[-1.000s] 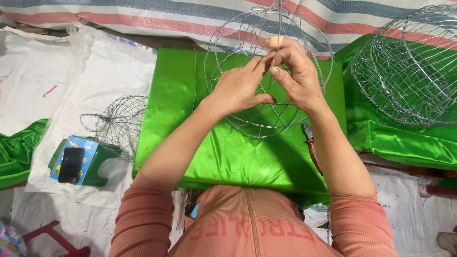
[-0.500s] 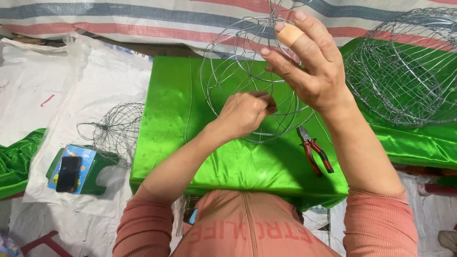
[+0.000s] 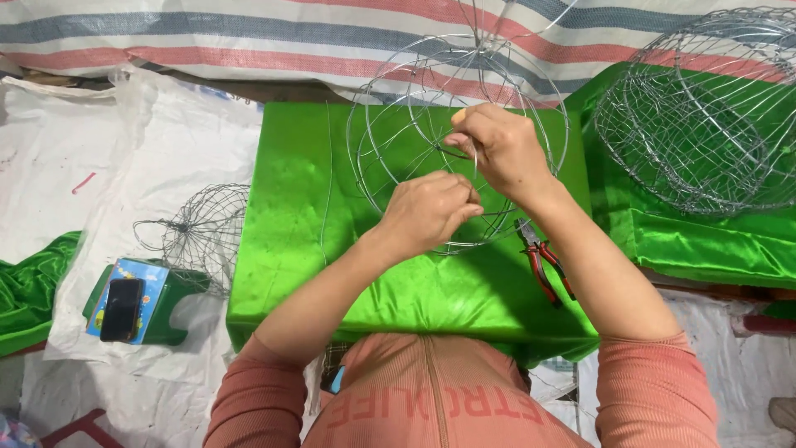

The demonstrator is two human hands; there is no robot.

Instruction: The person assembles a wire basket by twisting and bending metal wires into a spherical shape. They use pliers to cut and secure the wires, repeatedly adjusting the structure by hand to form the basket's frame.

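Observation:
A round wire basket frame stands on a table covered in shiny green cloth. My left hand is closed on the frame's wires near its middle. My right hand is a little higher and to the right, with its fingers pinched on a thin wire of the same frame. The two hands are close together, almost touching. A loose straight wire lies on the cloth to the left of the frame.
Red-handled pliers lie on the cloth by my right forearm. Several finished wire baskets sit at the right on green cloth. A smaller wire basket and a green stool with a phone are at the left on white sheeting.
My right hand has come down from its raised position above the frame and now pinches a wire beside my left hand. The left hand has stayed on the frame.

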